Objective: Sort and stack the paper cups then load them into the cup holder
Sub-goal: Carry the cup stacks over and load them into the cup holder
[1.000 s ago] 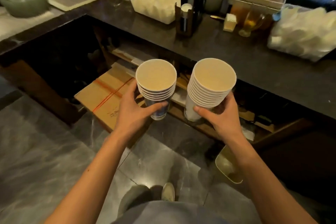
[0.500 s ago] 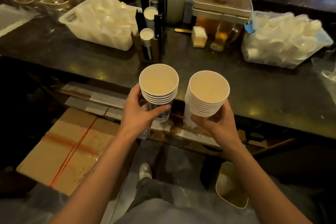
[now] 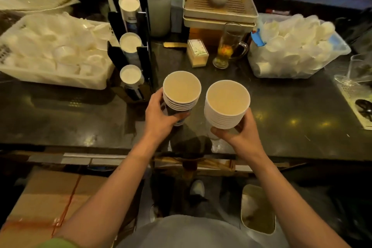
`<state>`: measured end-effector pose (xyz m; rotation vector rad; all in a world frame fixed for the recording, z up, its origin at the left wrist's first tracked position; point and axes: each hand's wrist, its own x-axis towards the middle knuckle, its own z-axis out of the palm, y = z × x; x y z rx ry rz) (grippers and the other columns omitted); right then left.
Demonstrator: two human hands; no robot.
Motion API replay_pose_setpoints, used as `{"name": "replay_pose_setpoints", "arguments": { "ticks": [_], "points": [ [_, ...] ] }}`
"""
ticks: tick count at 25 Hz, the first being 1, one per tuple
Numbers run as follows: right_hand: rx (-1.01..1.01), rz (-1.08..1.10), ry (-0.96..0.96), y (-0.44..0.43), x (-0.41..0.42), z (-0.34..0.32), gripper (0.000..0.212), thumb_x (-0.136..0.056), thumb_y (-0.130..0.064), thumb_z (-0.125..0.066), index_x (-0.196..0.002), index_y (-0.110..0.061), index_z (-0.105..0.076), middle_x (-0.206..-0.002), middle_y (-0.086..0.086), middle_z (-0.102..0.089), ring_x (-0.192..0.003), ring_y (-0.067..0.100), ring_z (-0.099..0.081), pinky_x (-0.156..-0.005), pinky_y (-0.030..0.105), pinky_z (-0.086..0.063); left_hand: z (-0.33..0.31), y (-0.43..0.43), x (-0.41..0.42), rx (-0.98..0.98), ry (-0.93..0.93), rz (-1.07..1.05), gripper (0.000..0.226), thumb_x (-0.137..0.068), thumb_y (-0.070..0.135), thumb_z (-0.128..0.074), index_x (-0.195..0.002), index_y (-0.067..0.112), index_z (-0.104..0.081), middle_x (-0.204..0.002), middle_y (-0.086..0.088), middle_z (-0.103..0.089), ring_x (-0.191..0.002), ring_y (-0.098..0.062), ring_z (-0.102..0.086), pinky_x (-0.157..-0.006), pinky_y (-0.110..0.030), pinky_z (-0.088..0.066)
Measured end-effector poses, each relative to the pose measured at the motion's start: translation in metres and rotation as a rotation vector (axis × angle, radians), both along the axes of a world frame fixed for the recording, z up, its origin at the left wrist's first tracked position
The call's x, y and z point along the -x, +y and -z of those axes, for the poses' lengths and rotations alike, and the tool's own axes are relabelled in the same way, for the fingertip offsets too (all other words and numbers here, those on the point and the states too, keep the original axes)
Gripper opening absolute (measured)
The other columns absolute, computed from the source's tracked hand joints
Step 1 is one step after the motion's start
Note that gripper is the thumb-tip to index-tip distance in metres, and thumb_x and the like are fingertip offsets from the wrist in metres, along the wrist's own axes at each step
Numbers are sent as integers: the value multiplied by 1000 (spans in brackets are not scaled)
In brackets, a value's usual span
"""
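Note:
My left hand (image 3: 159, 115) grips a short stack of paper cups with blue print (image 3: 181, 91), held upright over the dark counter (image 3: 80, 119). My right hand (image 3: 239, 133) grips a taller stack of plain white paper cups (image 3: 227, 102) just to the right of it; the two stacks are apart. A black cup holder (image 3: 145, 34) stands behind and left of the left stack, with three columns of cups (image 3: 130, 75) in it.
A white basket of loose cups (image 3: 60, 80) sits at the left, a clear bin of cups (image 3: 298, 46) at the right. A glass mug (image 3: 229, 46), small box (image 3: 197, 52) and stacked trays (image 3: 219, 10) stand behind. A cardboard box (image 3: 46, 201) lies on the floor.
Both hands have carried their stacks up from beside the counter front to above the countertop, closer to the cup holder. My view has swung up and forward over the counter.

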<state>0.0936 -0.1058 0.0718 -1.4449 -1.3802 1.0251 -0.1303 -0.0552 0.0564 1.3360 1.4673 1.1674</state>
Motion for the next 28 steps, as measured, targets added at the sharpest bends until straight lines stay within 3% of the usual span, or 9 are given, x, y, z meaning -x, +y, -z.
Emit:
{"name": "replay_pose_setpoints", "arguments": {
  "ticks": [3, 7, 16, 19, 21, 24, 26, 28],
  "points": [
    [-1, -20, -12, 36, -14, 2, 87, -66, -19, -89, -130, -48, -38, -132, -20, -52, -124, -5, -47, -102, 23, -44, 7, 32, -14, 38, 10, -20, 92, -62, 18, -91, -141, 21, -43, -141, 4, -49, -126, -3, -42, -106, -27, -38],
    [-6, -71, 20, 76, -33, 1, 88, -65, -17, -90, -126, -53, -38, -131, -21, -53, -124, -4, -48, -102, 23, -43, 11, 62, -27, 92, 11, -29, 94, -60, 24, -92, -140, 26, -43, -139, 5, -53, -131, -11, -48, -109, -43, -43],
    [18, -176, 28, 115, -48, 9, 94, -62, -19, -91, -126, -57, -34, -128, -27, -52, -121, -10, -49, -96, 11, -44, 17, 75, -38, 157, 97, -46, 92, -66, 22, -89, -142, 28, -37, -132, 18, -46, -129, -3, -39, -113, -40, -37],
    [-16, -173, -16, 113, -47, 0, 95, -63, -24, -90, -135, -48, -34, -128, -28, -51, -121, -10, -49, -97, 11, -44, 13, 75, -37, 142, 110, 1, 101, -64, 26, -90, -146, 29, -30, -142, 16, -42, -135, -5, -36, -117, -43, -33],
    [-38, -158, -36, 109, -46, -9, 96, -65, -25, -89, -141, -37, -33, -130, -25, -52, -122, -8, -50, -97, 12, -45, 3, 68, -34, 136, 186, 8, 116, -63, 36, -90, -152, 32, -16, -156, 9, -29, -144, -12, -28, -119, -46, -28],
    [-68, -188, -21, 106, -41, -32, 95, -65, -29, -91, -139, -42, -33, -127, -27, -56, -121, -5, -53, -95, 12, -46, -25, 44, -25, -121, 238, -39, 104, -72, 38, -83, -153, 28, -18, -158, 5, -24, -146, -9, -27, -117, -39, -33],
    [-90, -260, 0, 109, -30, -48, 90, -66, -37, -87, -141, -36, -36, -126, -24, -58, -120, 1, -56, -94, 18, -50, -48, 33, -14, -315, 231, 31, 93, -79, 33, -79, -152, 26, -23, -158, 3, -27, -145, -10, -30, -113, -34, -38],
    [-113, -333, 28, 114, -12, -63, 85, -68, -41, -81, -141, -27, -39, -126, -17, -60, -120, 9, -58, -93, 25, -52, -67, 35, 2, -383, 228, 158, 96, -78, 39, -78, -154, 32, -18, -163, 4, -18, -149, -16, -24, -113, -38, -38]
  ]
}}
